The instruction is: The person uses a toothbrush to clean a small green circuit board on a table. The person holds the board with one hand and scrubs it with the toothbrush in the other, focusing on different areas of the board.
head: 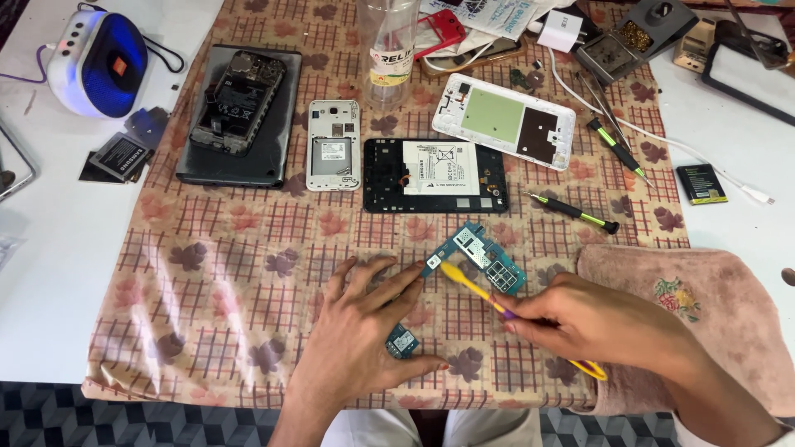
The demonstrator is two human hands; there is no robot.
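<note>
A blue circuit board (480,255) lies on the patterned cloth (232,273) in front of me. My right hand (596,319) grips a yellow toothbrush (472,285), its head resting on the board's near left end. My left hand (364,331) lies flat on the cloth with fingers spread, its fingertips touching the board's left corner. A smaller blue board piece (402,341) sits under that hand's thumb side.
Behind the board lie an opened black tablet (435,175), a white tablet back (505,120), a white phone (333,145), a dismantled phone on a dark tablet (240,112), a clear bottle (389,50), screwdrivers (575,212), tweezers, a speaker (95,62) and a pink towel (704,306).
</note>
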